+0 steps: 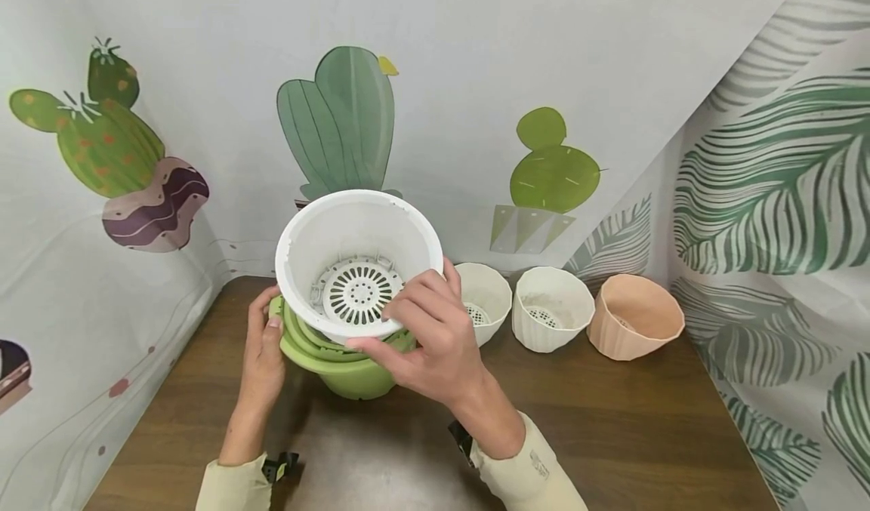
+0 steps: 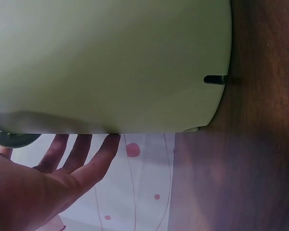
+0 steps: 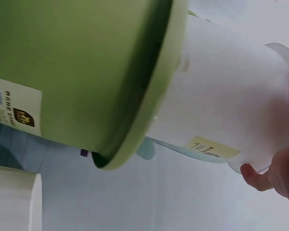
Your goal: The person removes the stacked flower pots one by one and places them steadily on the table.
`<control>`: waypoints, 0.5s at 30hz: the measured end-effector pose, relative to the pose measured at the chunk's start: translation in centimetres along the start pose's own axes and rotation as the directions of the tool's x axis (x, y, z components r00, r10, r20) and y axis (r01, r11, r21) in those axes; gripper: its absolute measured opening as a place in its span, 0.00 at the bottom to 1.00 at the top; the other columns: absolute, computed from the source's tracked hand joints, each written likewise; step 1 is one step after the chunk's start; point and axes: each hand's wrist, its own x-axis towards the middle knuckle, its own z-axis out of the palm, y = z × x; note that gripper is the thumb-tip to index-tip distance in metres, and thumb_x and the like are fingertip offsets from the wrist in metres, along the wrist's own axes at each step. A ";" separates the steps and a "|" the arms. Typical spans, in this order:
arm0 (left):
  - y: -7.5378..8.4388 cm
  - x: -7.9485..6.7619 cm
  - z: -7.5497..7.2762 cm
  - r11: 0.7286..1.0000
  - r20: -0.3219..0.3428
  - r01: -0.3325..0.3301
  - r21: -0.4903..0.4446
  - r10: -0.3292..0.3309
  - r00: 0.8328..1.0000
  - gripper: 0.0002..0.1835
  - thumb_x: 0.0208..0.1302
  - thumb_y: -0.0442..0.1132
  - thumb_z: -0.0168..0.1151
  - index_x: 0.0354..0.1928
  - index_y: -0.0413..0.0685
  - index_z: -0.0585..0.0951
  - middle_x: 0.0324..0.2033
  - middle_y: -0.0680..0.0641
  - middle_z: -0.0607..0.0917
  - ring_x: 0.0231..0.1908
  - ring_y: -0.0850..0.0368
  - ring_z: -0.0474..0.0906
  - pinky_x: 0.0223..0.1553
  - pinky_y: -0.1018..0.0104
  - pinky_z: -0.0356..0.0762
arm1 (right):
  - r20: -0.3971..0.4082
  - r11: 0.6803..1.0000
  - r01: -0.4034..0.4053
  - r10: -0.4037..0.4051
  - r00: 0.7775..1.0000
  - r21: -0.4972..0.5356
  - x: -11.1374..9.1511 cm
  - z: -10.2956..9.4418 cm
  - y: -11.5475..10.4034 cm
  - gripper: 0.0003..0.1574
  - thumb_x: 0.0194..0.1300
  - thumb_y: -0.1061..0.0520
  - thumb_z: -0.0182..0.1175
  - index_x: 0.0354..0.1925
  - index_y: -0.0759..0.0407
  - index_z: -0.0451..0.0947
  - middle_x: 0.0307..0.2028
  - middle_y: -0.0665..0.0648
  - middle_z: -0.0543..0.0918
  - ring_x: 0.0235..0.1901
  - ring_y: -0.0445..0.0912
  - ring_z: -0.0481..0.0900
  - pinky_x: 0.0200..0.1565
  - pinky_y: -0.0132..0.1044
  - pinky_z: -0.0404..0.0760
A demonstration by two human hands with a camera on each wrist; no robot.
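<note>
A white plastic flowerpot (image 1: 353,228) with a slotted bottom stands tilted, its lower part inside a green flowerpot (image 1: 360,383). My right hand (image 1: 438,337) pinches the white pot's near right rim, fingers inside and thumb at the outer edge. My left hand (image 1: 261,352) holds the green pot's left side, thumb at the rim. More than one green rim shows, so the green pots look nested. In the right wrist view the white pot (image 3: 216,86) sticks out of the green pot (image 3: 77,62). The left wrist view shows fingers (image 2: 94,166) against the green wall.
To the right, in a row on the brown wooden table (image 1: 578,420), stand a cream pot (image 1: 492,292), another cream pot (image 1: 552,333) and a peach pot (image 1: 628,337). Behind hangs a white cloth (image 1: 448,103) printed with cacti. A leaf-patterned cloth (image 1: 782,194) borders the right side.
</note>
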 end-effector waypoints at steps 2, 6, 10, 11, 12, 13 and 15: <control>0.0 0.0 0.0 1.000 0.002 -0.003 0.000 0.003 1.000 0.24 0.84 0.37 0.40 0.77 0.46 0.66 0.60 0.49 0.76 0.55 0.58 0.75 0.60 0.74 0.69 | -0.014 1.000 0.011 -0.011 1.000 0.003 0.2 -0.4 -0.3 0.28 0.68 0.37 0.71 0.23 0.54 0.78 0.24 0.49 0.77 0.31 0.46 0.74 0.50 0.55 0.67; 0.1 0.0 -0.1 1.000 0.020 -0.009 0.004 0.009 1.000 0.25 0.85 0.37 0.39 0.78 0.48 0.66 0.63 0.49 0.75 0.57 0.57 0.74 0.61 0.73 0.68 | -0.037 0.999 0.040 -0.040 0.999 0.006 0.4 -1.2 -1.0 0.28 0.70 0.38 0.70 0.24 0.55 0.78 0.24 0.49 0.78 0.31 0.46 0.75 0.50 0.58 0.68; 0.2 0.0 -0.1 1.000 0.029 -0.007 0.019 0.007 1.000 0.25 0.85 0.38 0.39 0.78 0.50 0.65 0.69 0.51 0.72 0.62 0.58 0.71 0.64 0.74 0.64 | -0.060 0.998 0.068 -0.068 0.996 0.004 0.6 -2.0 -1.5 0.28 0.70 0.39 0.70 0.24 0.57 0.79 0.23 0.50 0.78 0.30 0.47 0.75 0.49 0.58 0.68; 0.2 0.0 -0.1 1.000 0.028 -0.005 0.023 0.005 1.000 0.25 0.85 0.38 0.39 0.78 0.50 0.65 0.70 0.52 0.71 0.63 0.58 0.70 0.65 0.74 0.64 | -0.064 0.997 0.072 -0.072 0.995 0.001 0.6 -2.2 -1.6 0.28 0.70 0.38 0.70 0.24 0.57 0.79 0.23 0.50 0.78 0.30 0.47 0.75 0.48 0.57 0.68; 0.2 -0.1 -0.1 1.000 0.026 -0.004 0.025 0.003 1.000 0.25 0.85 0.38 0.39 0.78 0.50 0.66 0.71 0.52 0.70 0.63 0.58 0.70 0.65 0.75 0.64 | -0.068 0.997 0.078 -0.077 0.995 0.000 0.6 -2.4 -1.7 0.28 0.70 0.38 0.71 0.24 0.57 0.79 0.23 0.50 0.79 0.29 0.47 0.75 0.48 0.58 0.68; 0.3 -0.1 -0.1 1.000 0.025 -0.002 0.025 0.002 1.000 0.25 0.85 0.38 0.39 0.78 0.50 0.66 0.71 0.52 0.70 0.63 0.58 0.70 0.65 0.75 0.64 | -0.073 0.997 0.083 -0.083 0.994 -0.003 0.6 -2.6 -1.8 0.29 0.70 0.39 0.71 0.24 0.58 0.79 0.23 0.50 0.79 0.29 0.47 0.76 0.48 0.58 0.68; 0.3 -0.1 -0.1 1.000 0.023 0.000 0.020 0.000 1.000 0.25 0.85 0.38 0.39 0.78 0.49 0.66 0.71 0.52 0.70 0.62 0.58 0.71 0.64 0.75 0.65 | -0.082 0.996 0.090 -0.090 0.993 -0.009 0.6 -3.0 -2.0 0.29 0.70 0.39 0.71 0.24 0.59 0.80 0.23 0.50 0.78 0.29 0.47 0.76 0.47 0.58 0.68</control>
